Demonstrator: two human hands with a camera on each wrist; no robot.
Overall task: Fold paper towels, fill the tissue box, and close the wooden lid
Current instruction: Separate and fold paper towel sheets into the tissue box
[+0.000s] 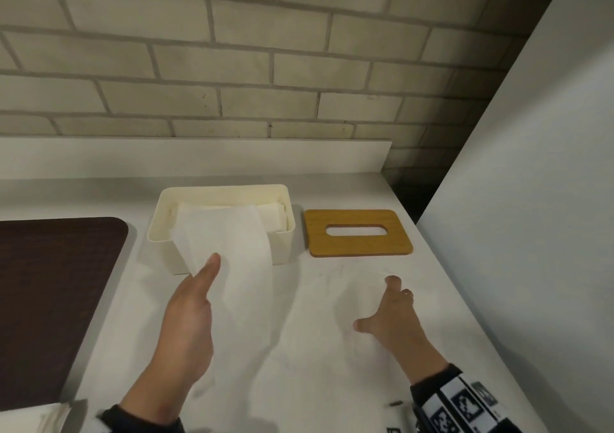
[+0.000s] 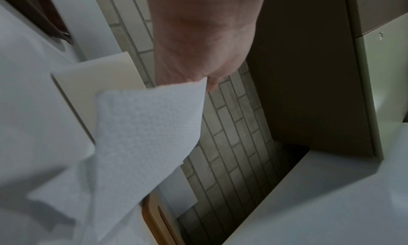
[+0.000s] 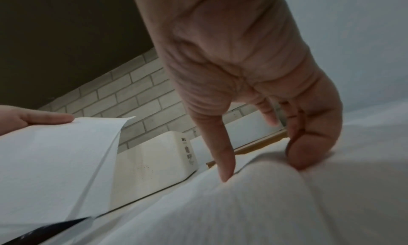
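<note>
An open cream tissue box stands at the back of the white counter with folded towels inside. The wooden lid with its slot lies flat just right of the box. A white paper towel is spread on the counter in front of the box. My left hand pinches the towel's left edge and holds it lifted in front of the box. My right hand rests on the flat right part, fingers spread and fingertips pressing down. The left wrist view shows the towel hanging from that hand.
A dark brown mat covers the counter's left side. A stack of paper towels sits at the bottom left corner. A white cabinet side rises close on the right, and a brick wall stands behind the counter.
</note>
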